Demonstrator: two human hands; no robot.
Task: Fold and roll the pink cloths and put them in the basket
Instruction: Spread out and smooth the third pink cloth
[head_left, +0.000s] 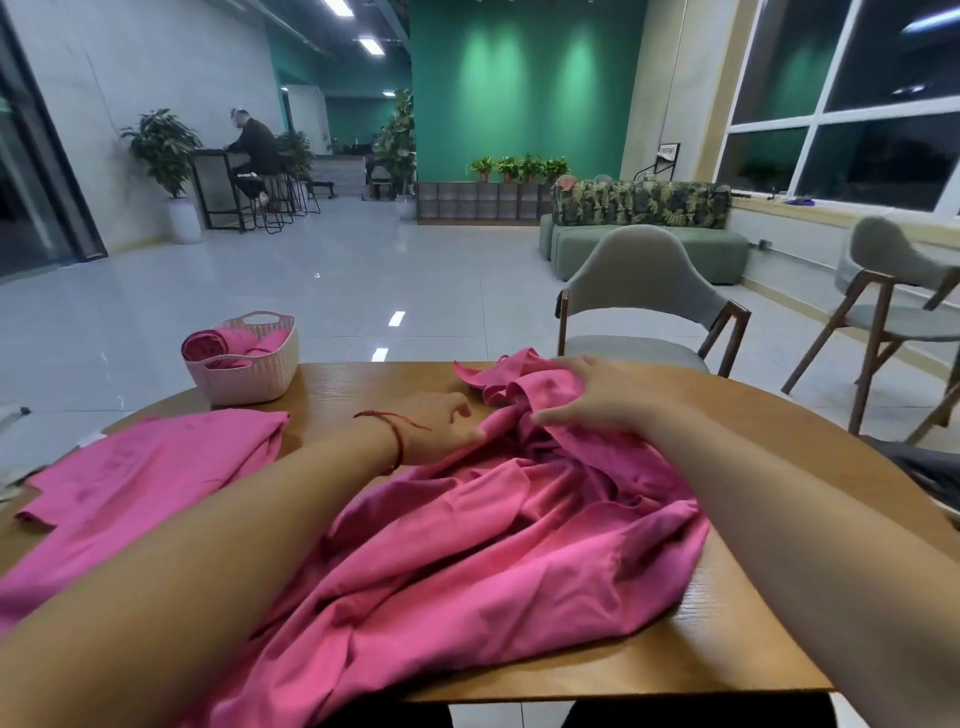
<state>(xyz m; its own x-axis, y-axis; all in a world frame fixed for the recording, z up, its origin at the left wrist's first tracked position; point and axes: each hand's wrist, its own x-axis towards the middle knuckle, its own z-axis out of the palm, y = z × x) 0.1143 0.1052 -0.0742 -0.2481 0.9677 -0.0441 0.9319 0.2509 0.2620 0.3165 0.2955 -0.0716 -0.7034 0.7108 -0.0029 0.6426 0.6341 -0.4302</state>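
Observation:
A crumpled pink cloth (493, 535) lies bunched across the middle of the wooden table (727, 623). My left hand (436, 426) grips a fold of it near the far edge, fingers curled into the fabric. My right hand (597, 400) grips the bunched top of the same cloth just to the right. A second pink cloth (140, 473) lies flat and partly folded at the left. A pale woven basket (249, 374) stands at the table's far left and holds rolled pink cloths (218, 343).
A grey chair (644, 306) is pushed up to the far side of the table, with another chair (893, 312) to the right. Tiled floor stretches beyond. A person sits at a high desk far off at the left.

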